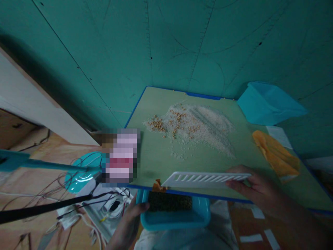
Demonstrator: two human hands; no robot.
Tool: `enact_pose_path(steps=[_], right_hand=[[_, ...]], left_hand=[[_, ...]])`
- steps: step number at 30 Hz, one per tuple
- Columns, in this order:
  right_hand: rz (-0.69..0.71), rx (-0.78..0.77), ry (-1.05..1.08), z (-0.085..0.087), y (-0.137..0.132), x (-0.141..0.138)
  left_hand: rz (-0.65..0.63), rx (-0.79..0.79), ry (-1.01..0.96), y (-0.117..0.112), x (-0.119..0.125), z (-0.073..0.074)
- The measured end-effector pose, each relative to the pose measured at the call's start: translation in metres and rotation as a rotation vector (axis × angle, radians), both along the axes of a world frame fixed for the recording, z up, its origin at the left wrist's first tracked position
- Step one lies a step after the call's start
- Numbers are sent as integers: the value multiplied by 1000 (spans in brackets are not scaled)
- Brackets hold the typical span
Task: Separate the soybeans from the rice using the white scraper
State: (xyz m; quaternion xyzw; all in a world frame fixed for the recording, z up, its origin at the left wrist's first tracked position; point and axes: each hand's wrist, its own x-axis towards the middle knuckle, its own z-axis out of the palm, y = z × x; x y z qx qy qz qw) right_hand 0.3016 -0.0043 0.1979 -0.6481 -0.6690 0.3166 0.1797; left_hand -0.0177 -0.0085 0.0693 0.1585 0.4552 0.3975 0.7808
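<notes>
"At the near edge of the table (156, 163), head view: what do I hold?"

"I have the right hand (260, 191) clamped on a white slotted panel (197, 182); the left hand (131, 218) grips the left end of a blue bin (175, 222), below that edge. White grains (215, 121) and tan beans (157, 123) lie heaped beyond the panel."

"Hazards?"

"Should the bin tilt or sit off-line, pieces pushed over the edge could miss it."

"Writing?"

"I can read none; the pink block (123, 156) is pixelated."
</notes>
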Motion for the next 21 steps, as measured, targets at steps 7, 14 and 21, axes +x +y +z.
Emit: enact_pose_path(steps=[7, 14, 21], right_hand=[[2, 114, 14, -5, -5, 7], [-25, 22, 33, 3, -5, 4], [-258, -32, 268, 2, 2, 2]], left_hand=[[-9, -21, 22, 3, 4, 7], [13, -33, 12, 2, 6, 9], [28, -43, 4, 1, 7, 8]])
